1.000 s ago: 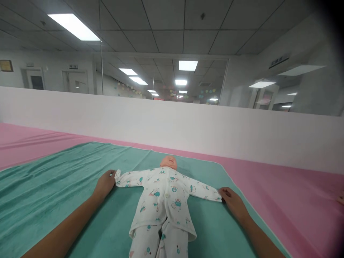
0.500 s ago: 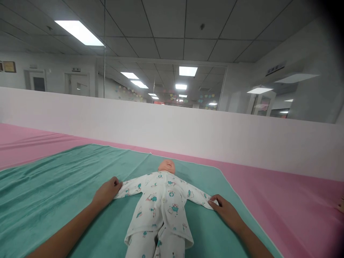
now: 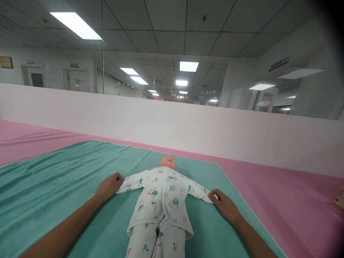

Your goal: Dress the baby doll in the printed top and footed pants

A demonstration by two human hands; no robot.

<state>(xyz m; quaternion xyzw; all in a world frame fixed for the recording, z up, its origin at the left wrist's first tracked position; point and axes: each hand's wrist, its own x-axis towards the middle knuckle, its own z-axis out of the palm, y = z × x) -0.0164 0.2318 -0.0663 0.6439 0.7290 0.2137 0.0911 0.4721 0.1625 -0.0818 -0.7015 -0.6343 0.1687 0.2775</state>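
Note:
A baby doll (image 3: 167, 162) lies on its back on a green blanket, head away from me, arms spread to both sides. It wears a white long-sleeved pajama top (image 3: 163, 195) with teal prints and matching pants (image 3: 145, 238). My left hand (image 3: 110, 186) is closed on the cuff end of the sleeve at the left. At the right, my right hand (image 3: 224, 204) pinches the other sleeve's cuff between thumb and fingers. Both sleeves are stretched outward. The doll's hands are hidden, and its feet lie beyond the lower edge of the view.
The green blanket (image 3: 80, 172) covers a pink mat (image 3: 268, 190). A pale low wall (image 3: 161, 122) runs behind, with large glass or mirror panels above it. A light-coloured object (image 3: 340, 199) shows partly at the right edge.
The view has tilted slightly, so the wall and doll sit a little higher. Both hands keep their hold on the sleeve ends, with hardly any movement.

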